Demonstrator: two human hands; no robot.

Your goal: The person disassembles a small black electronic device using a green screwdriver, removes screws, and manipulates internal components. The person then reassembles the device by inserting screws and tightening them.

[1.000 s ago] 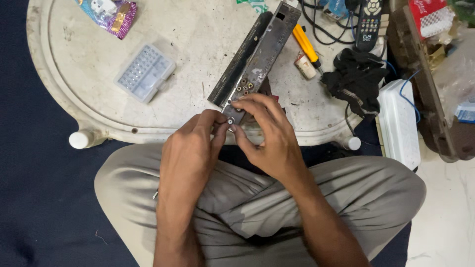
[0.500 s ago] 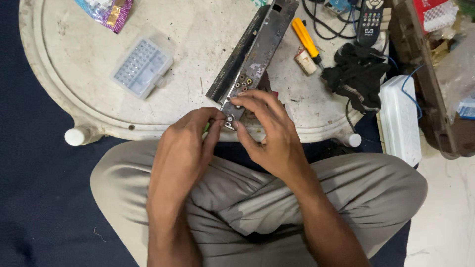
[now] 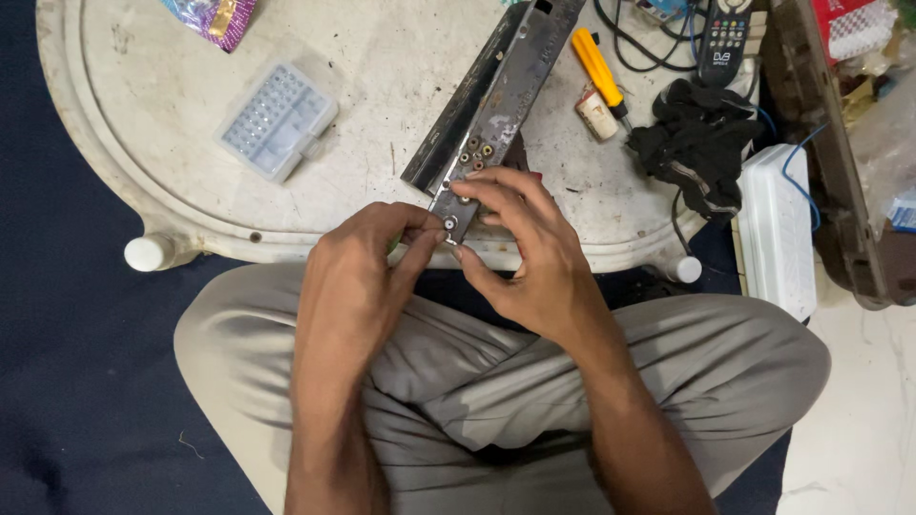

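At upper left, a clear plastic case lies on the round white surface with bare room around it. Low of centre, the left hand pinches closed on the near end of a long metal panel, right at the surface's front edge. The right hand curls over that same end, fingertips gripping. A yellow screwdriver and black cloth crowd the upper right.

You hold a long, dark, worn metal panel lying diagonally across the round white surface. Its near end carries small round connectors and overhangs the edge toward you.
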